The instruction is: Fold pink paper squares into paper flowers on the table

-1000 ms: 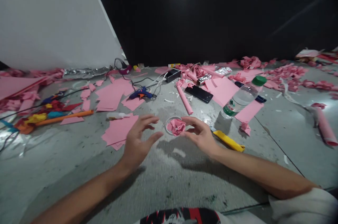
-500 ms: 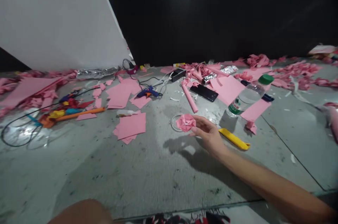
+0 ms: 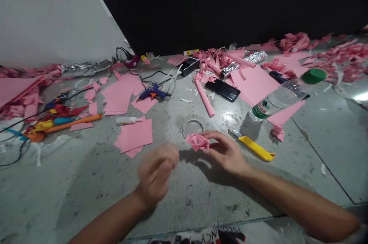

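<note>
Between the thumb and fingers of my right hand [image 3: 227,154] is a pink paper flower [image 3: 198,142], its folded petals ruffled. Just behind the flower a roll of white tape [image 3: 192,121] lies flat on the grey tabletop [image 3: 178,205]. My left hand [image 3: 158,171] hovers to the left of the flower, its fingers curled and smeared by motion, so I cannot make out whether anything is in them. A yellow box cutter [image 3: 257,149] with its blade out lies right of my right hand. Left of my left hand is a stack of pink paper squares [image 3: 136,136].
A water bottle [image 3: 276,100] with a green cap stands at the right. Behind are a black phone [image 3: 222,90], a rolled pink paper tube [image 3: 205,100] and a blue glue gun [image 3: 153,91] with cords. Pink scraps [image 3: 330,60] and an orange stick [image 3: 74,123] lie around.
My left hand has come into view from below and moved near the flower. My right hand has tilted the flower and brought it slightly nearer. The camera view has shifted.
</note>
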Tool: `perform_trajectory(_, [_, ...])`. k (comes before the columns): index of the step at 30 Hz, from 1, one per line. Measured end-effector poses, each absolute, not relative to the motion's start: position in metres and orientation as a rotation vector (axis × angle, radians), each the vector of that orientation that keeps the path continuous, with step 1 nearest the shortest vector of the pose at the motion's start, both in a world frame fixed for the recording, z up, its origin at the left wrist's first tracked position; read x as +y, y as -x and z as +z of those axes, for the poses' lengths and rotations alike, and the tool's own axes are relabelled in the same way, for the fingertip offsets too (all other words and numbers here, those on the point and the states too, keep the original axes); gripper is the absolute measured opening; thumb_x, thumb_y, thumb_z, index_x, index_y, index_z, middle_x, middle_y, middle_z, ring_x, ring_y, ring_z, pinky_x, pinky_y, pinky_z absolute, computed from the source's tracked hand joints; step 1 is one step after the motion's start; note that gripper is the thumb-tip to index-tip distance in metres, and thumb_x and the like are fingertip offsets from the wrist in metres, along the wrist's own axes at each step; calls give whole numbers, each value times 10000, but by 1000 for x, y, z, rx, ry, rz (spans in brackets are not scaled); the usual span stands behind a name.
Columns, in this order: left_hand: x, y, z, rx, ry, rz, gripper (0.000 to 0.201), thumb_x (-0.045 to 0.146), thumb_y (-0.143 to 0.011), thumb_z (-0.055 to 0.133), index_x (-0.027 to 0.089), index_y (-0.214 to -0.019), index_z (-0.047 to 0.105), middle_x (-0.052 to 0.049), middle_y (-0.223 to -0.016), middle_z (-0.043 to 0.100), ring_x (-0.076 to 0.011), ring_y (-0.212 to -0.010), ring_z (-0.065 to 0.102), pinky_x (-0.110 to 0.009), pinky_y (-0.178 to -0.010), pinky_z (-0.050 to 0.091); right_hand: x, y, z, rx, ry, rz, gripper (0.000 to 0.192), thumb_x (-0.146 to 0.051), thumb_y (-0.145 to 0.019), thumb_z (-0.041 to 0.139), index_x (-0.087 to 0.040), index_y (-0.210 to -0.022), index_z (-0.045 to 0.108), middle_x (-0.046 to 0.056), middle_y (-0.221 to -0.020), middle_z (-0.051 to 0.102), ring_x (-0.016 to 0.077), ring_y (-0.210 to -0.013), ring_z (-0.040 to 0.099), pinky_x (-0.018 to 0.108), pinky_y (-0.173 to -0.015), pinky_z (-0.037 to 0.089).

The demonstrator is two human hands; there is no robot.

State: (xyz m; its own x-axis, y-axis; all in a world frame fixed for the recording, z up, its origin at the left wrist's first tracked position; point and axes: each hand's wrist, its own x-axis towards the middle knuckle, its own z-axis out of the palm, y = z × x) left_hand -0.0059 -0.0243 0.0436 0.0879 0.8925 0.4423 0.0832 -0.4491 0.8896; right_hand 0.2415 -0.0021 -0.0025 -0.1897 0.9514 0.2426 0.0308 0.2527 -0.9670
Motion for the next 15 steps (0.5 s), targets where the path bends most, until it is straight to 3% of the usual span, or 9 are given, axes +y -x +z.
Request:
perform_trajectory(2, [-9, -14, 18, 1012, -1382, 1190, 175, 360, -985, 636, 197, -928, 656, 1, -716, 614, -133, -612, 574, -241, -576, 471, -4, -240, 0, -1613, 944, 900, 278, -148, -941, 711, -264, -1193, 698, 103, -1314, 688, 249, -1253, 654, 421, -1004, 590])
perform_trajectory(4, [-1, -27, 0, 903, -1186, 1018, 281, 403, -954, 675, 208, -1151, 628, -31, -870, 672, -156, -701, 645, -262, -636, 522, -4, -237, 0, -1668, 936, 687, 287, -73, -942, 668, -250, -1166, 698, 110, -1308, 685, 232, -1216, 669, 419, -1027, 567])
perform_trajectory(6, [0, -31, -9, 811, -1097, 945, 399, 401, -895, 755, 208, -1214, 612, -66, -1023, 687, -186, -847, 689, -294, -753, 555, -2, -234, 0, -1720, 911, 604, 318, -22, -942, 620, -238, -1164, 693, 119, -1283, 692, 222, -1161, 688, 402, -980, 580])
perform_trajectory(9, [-2, -28, -10, 828, -1041, 941, 314, 343, -890, 777, 193, -1116, 618, -59, -1030, 685, -174, -947, 673, -286, -862, 531, 1, -228, 0, -1805, 809, 653, 365, 12, -929, 584, -224, -1192, 677, 118, -1176, 731, 229, -1107, 698, 423, -947, 587])
perform_trajectory(12, [-2, -26, -7, 901, -941, 1035, 257, 302, -929, 736, 217, -958, 495, 21, -859, 632, -111, -749, 615, -235, -728, 500, 1, -225, 3, -1855, 715, 705, 408, 33, -896, 575, -206, -1214, 664, 116, -1073, 742, 235, -1054, 702, 440, -920, 599])
perform_trajectory(15, [-4, -27, -4, 1004, -932, 1039, 303, 290, -934, 723, 240, -954, 425, 61, -775, 580, -95, -621, 539, -218, -613, 448, -3, -226, 6, -1915, 650, 723, 423, 34, -878, 556, -205, -1209, 667, 111, -1022, 740, 237, -1007, 701, 434, -871, 612])
